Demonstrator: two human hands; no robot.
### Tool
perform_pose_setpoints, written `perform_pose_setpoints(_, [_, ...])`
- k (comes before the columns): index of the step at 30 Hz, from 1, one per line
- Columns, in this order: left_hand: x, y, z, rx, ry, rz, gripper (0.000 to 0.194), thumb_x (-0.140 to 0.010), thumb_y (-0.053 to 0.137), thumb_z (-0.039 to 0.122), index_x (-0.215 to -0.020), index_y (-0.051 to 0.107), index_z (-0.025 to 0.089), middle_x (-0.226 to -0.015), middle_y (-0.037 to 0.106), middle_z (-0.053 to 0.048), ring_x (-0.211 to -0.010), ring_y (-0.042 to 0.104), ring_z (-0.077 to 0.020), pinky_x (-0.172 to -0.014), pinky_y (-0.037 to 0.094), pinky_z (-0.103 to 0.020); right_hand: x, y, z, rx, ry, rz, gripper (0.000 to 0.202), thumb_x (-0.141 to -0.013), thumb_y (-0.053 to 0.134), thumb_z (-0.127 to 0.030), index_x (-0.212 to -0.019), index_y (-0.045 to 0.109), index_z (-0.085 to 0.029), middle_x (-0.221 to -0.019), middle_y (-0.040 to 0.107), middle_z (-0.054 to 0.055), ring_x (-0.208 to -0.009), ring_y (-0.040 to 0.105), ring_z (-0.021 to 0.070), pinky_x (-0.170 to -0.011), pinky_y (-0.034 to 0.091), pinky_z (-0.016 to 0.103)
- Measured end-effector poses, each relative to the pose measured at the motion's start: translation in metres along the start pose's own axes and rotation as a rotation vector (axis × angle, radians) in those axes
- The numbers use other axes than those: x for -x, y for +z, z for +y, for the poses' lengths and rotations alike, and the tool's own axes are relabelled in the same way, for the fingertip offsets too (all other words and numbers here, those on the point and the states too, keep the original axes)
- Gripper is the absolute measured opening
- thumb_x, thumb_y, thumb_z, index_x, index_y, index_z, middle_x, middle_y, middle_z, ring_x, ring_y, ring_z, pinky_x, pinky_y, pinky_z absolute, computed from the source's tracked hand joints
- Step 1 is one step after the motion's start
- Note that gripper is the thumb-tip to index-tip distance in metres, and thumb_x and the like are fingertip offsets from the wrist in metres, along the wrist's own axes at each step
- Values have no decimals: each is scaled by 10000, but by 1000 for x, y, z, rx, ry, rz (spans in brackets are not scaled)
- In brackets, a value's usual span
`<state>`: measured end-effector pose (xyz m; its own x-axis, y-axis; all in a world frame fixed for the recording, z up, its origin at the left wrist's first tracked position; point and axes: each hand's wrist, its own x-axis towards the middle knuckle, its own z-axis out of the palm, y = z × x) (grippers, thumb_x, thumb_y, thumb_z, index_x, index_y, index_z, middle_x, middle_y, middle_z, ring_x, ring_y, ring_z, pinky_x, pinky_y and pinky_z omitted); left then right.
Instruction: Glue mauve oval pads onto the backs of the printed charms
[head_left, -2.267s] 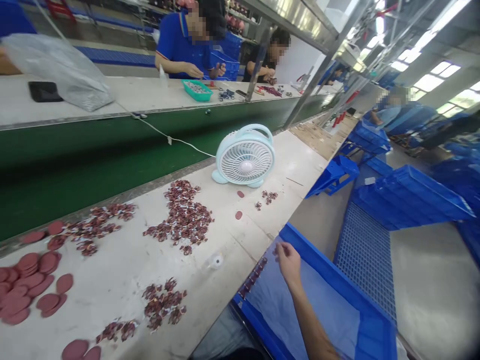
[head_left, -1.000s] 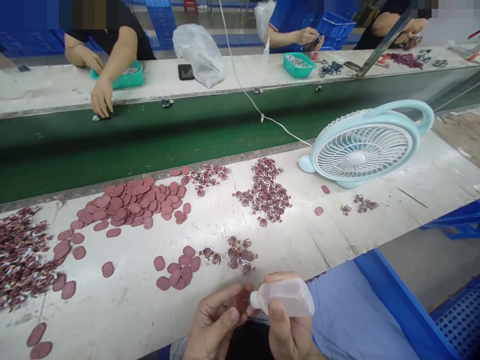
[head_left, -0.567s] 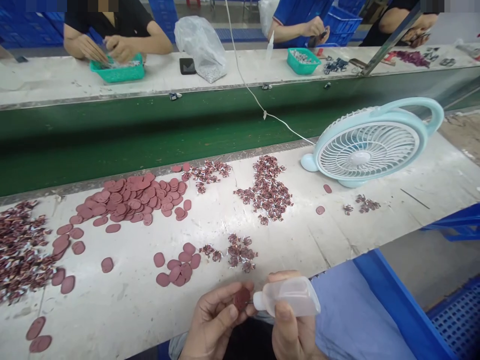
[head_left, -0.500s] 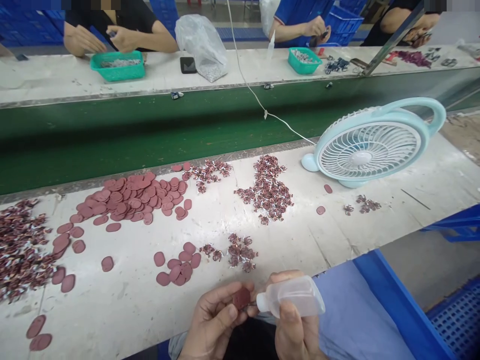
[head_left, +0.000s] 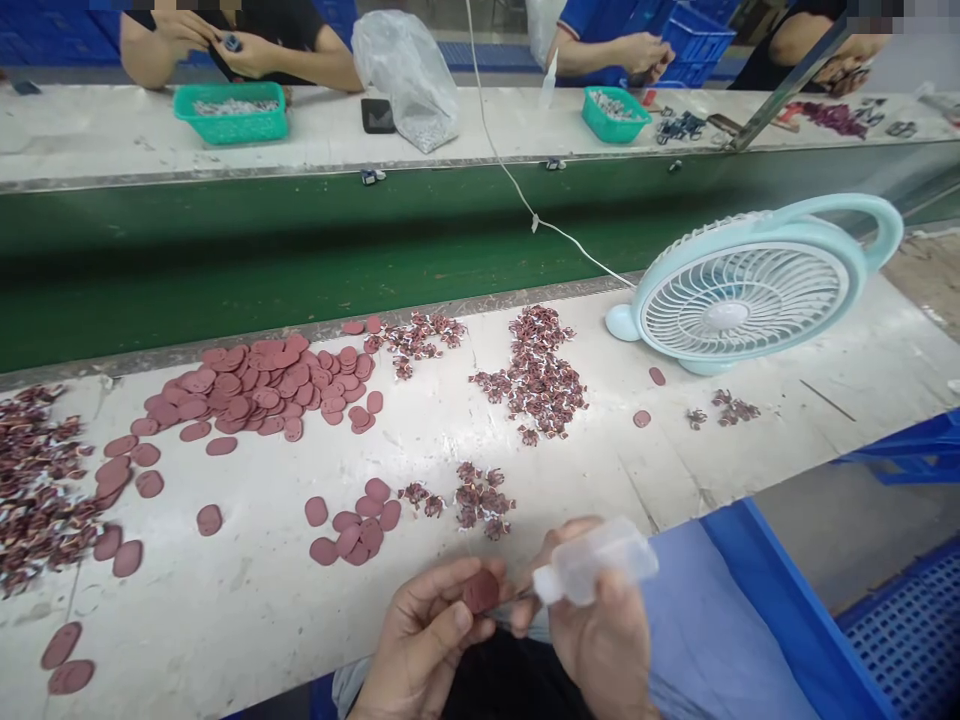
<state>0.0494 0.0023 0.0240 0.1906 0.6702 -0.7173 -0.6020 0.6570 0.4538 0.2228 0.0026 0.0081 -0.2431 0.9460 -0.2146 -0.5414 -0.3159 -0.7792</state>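
Near the table's front edge, my left hand pinches a dark red oval disc between thumb and fingers. Right of it, my right hand is closed round a translucent squeeze bottle, which lies tilted with its white cap toward the disc. A thin dark shaft shows between cap and disc; what it belongs to I cannot make out. Just beyond my hands lie a small cluster of reddish-brown curled pieces and a group of loose red oval discs.
A larger heap of discs and piles of curled pieces spread over the white table. At the right stands a light-blue fan with a white cord. Across the green conveyor, other people work beside green baskets.
The bottle in my right hand has shifted slightly right and up, its cap farther from the disc. My left hand keeps its pinch. The view has tilted a little.
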Motion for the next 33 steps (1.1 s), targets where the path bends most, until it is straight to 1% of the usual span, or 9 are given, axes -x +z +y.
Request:
perform_pose_setpoints(3, [0,-1,3,5,-5,11,370,-548,1012,357,-877,867,269,-1009,895,-71,-817,832,-238,-582,626,-191,-12,-17,-16,-576,58,348,322,-961,569,-542,-1076,692,-268,-675,686,-38,-537,700,139,-371,535,182])
perform_pose_setpoints(8, [-2,-6,7,15,5,30,380,-527,1021,344,-864,869,256,-1010,894,-85,-802,831,-224,-591,628,-172,-25,-65,-17,-1024,161,160,233,-956,641,-283,-1139,587,-150,-743,618,-28,-628,700,62,-458,507,35])
perform_pose_setpoints(11, [-2,-14,10,17,15,52,378,-526,1019,359,-860,868,264,-1014,894,-83,-806,831,-222,-595,626,-167,-19,-69,-10,-1019,125,128,405,-852,781,-373,-1133,599,-144,-708,575,-50,-559,664,55,-349,382,5])
perform_pose_setpoints(13, [-1,-21,12,13,18,77,379,-517,1021,371,-851,868,276,-1002,895,-76,-817,833,-226,-592,623,-159,-13,-56,-6,-725,55,177,423,-906,668,-553,-1098,627,-178,-657,516,-75,-411,519,37,-256,267,41])
perform_pose_setpoints(15, [1,-28,15,9,24,101,390,-498,1026,381,-840,869,280,-980,897,-73,-812,835,-229,-579,616,-151,-13,-34,-2,-17,-38,240,391,-999,470,-587,-1036,655,-244,-583,459,-94,-327,364,50,-233,251,113])
perform_pose_setpoints(19, [5,-41,18,1,46,140,396,-487,1030,373,-835,873,269,-967,896,-80,-803,834,-241,-577,618,-164,-42,10,7,1055,-124,135,152,-971,604,-347,-984,742,-285,-732,661,-4,-599,622,170,-554,567,318])
perform_pose_setpoints(26, [5,-66,24,-23,130,147,279,-632,951,328,-900,877,306,-1049,888,-12,-914,821,-274,-646,617,-207,-97,38,36,1546,-192,7,126,-869,630,-139,-782,683,-212,-868,687,110,-925,650,313,-770,579,440])
perform_pose_setpoints(30, [7,-69,28,-59,179,173,232,-703,897,343,-934,868,341,-1139,868,46,-995,807,-266,-703,610,-207,-83,40,26,1612,-197,-26,113,-819,638,-107,-813,651,-220,-922,690,78,-912,657,272,-742,567,384])
perform_pose_setpoints(33, [8,-64,27,-86,159,173,189,-730,878,355,-918,871,337,-1139,868,39,-1055,793,-294,-729,613,-244,-60,42,5,1333,-67,-21,72,-845,670,-177,-850,655,-248,-830,691,-5,-772,666,191,-687,554,315])
